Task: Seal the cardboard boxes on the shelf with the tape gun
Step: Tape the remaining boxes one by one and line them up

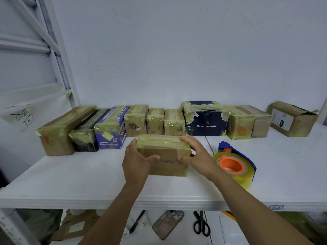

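While both hands hold it, a small brown box [164,156] wrapped in yellow tape sits on the white shelf [88,174]. The left hand [137,159] grips its left end and the right hand [196,154] grips its right end. Just to the right lies the tape gun [235,163]. Far behind, a row of taped boxes [155,121] lines the wall.

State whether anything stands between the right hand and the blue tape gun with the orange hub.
Nothing visible does. The right hand grips the taped brown cardboard box; the blue tape gun with the orange hub lies just to its right, with only bare white shelf between.
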